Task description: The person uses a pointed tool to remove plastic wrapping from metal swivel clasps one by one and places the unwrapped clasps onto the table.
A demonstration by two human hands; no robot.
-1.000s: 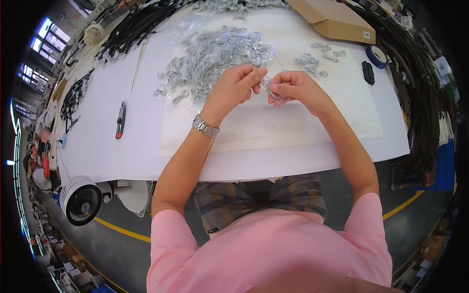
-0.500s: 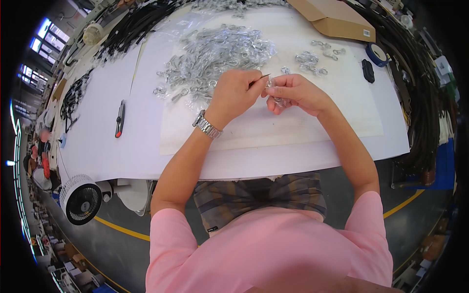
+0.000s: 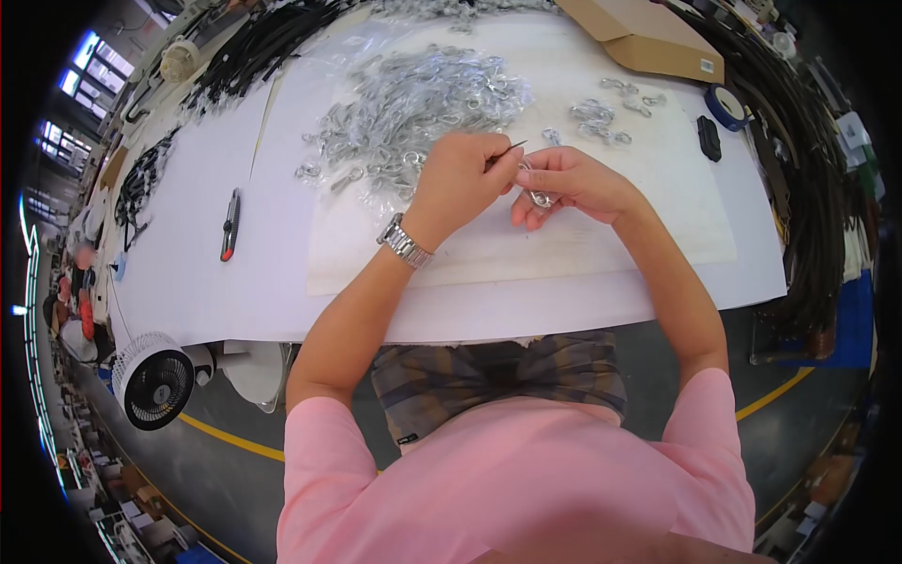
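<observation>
My left hand (image 3: 462, 180) is closed on a thin dark pointed tool (image 3: 517, 146), whose tip sticks out past the fingers. Touching it or almost so, my right hand (image 3: 581, 182) pinches a small silvery metal piece (image 3: 540, 198), which hangs below the thumb and over the curled fingers. Beyond my hands lies a big heap of metal pieces in clear wrap (image 3: 423, 94). A smaller group of such pieces (image 3: 592, 117) sits to the right, and a single one (image 3: 551, 137) lies just above my right hand.
On the white table (image 3: 263, 282) a box cutter (image 3: 230, 226) lies at left. A cardboard box (image 3: 658, 42), blue tape roll (image 3: 725, 107) and black object (image 3: 707, 139) are at back right. Black straps (image 3: 258, 56) lie at back left. A fan (image 3: 155, 383) stands near the front left edge.
My left hand has turned palm down and the dark tool now shows in it. A lone piece now lies above my right hand. The metal piece in my right hand shows more plainly.
</observation>
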